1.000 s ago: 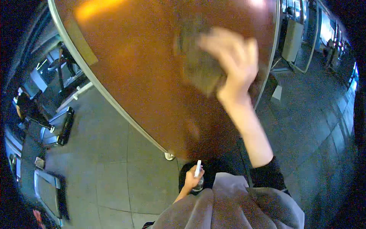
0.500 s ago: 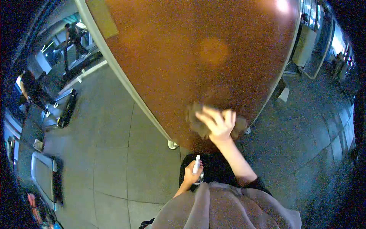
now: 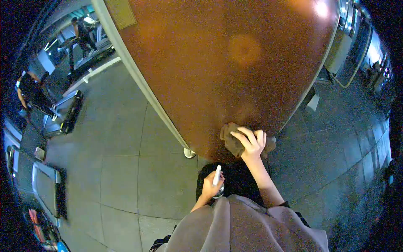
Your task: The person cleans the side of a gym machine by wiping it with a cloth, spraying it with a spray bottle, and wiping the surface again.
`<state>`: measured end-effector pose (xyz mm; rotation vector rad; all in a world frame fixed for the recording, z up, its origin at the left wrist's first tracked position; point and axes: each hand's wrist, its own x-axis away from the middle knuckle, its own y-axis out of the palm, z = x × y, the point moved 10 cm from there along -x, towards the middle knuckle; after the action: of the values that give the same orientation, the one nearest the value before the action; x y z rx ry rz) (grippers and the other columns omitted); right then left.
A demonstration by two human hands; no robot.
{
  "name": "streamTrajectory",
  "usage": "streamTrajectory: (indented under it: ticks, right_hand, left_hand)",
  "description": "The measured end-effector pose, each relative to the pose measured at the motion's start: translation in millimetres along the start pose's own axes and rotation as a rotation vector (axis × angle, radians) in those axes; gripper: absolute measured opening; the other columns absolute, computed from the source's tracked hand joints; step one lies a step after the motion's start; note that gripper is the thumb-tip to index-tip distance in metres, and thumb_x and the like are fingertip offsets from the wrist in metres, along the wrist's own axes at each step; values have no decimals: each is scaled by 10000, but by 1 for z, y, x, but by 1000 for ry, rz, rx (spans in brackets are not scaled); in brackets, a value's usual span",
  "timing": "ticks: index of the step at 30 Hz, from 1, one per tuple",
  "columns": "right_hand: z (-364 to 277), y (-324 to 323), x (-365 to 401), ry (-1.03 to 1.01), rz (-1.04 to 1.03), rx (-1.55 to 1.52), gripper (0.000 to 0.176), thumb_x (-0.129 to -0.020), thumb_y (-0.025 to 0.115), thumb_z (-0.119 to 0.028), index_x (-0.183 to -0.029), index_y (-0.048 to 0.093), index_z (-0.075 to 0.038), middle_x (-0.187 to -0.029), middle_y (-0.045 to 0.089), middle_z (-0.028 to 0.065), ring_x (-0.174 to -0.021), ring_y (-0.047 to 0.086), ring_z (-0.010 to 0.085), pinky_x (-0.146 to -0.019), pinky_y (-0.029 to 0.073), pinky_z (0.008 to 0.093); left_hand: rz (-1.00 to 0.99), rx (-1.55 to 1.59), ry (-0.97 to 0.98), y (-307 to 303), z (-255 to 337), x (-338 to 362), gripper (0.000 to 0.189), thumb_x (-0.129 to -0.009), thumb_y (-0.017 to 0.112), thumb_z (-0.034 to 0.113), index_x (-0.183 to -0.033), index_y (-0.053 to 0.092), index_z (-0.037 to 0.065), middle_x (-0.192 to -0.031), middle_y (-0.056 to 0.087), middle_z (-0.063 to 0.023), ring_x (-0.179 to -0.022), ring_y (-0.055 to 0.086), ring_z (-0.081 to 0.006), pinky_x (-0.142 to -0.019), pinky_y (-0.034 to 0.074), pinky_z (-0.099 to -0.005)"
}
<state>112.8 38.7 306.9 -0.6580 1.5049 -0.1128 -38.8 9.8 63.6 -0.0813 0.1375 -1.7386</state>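
Note:
A brown cloth (image 3: 235, 140) is pressed against the lower part of a large reddish-brown board (image 3: 201, 75) with a pale metal frame. My right hand (image 3: 253, 144) lies on the cloth with its fingers bent over it, near the board's bottom right. Lower down, in front of my body, my left hand (image 3: 211, 184) is wrapped round a spray bottle (image 3: 217, 175) with a white head. Most of the bottle is hidden by my fingers and the clothing below.
Two people are on treadmills (image 3: 72, 111) at the left. Another machine (image 3: 46, 189) stands on the grey tiled floor (image 3: 119, 168) at the lower left. A white foot (image 3: 189, 153) supports the board's frame. More equipment (image 3: 339, 52) stands at the right.
My right hand has moved a little right and down across the board with the cloth. My left hand still holds the bottle at about the same place. The view has shifted slightly.

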Motion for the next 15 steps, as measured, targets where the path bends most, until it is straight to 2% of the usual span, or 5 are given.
streamTrajectory:
  ticks: [4,6,7,10,15]
  right_hand:
    - [-20,-37,-76,-33,234,-54,247,-671,603,-226,-889,711,-271,-960,625,-104,-668,430,170,-649,360,303]
    - [-23,-58,-115,8,338,-89,236,-666,624,-263,-885,710,-273,-949,627,-109,-667,427,165,-639,359,294]
    - [-23,-63,-125,26,369,-99,232,-651,647,-302,-873,710,-275,-940,627,-116,-664,423,158,-632,358,280]
    - [-19,-54,-103,-26,432,-89,226,-636,660,-321,-848,709,-262,-940,635,-113,-655,415,154,-628,355,276]
    - [12,-13,12,-21,63,-77,211,-665,649,-286,-863,705,-240,-973,633,-85,-697,458,162,-656,374,305]
  left_hand:
    - [-1,-53,-17,2,0,-1,242,-747,656,96,-969,604,13,-867,639,-116,-806,635,-240,-737,494,-321]
    - [-21,-118,47,3,3,-3,280,-759,617,62,-1029,582,-3,-851,638,-88,-751,642,-167,-694,513,-299]
    - [-9,-166,88,3,15,-3,276,-755,628,79,-1019,591,9,-853,641,-93,-767,642,-182,-705,509,-303]
    - [37,-149,90,0,21,1,274,-747,636,95,-1005,598,10,-854,640,-101,-779,640,-203,-713,507,-314]
    - [105,-273,186,-2,42,4,282,-736,631,99,-1003,601,12,-844,614,-117,-756,624,-252,-705,502,-339]
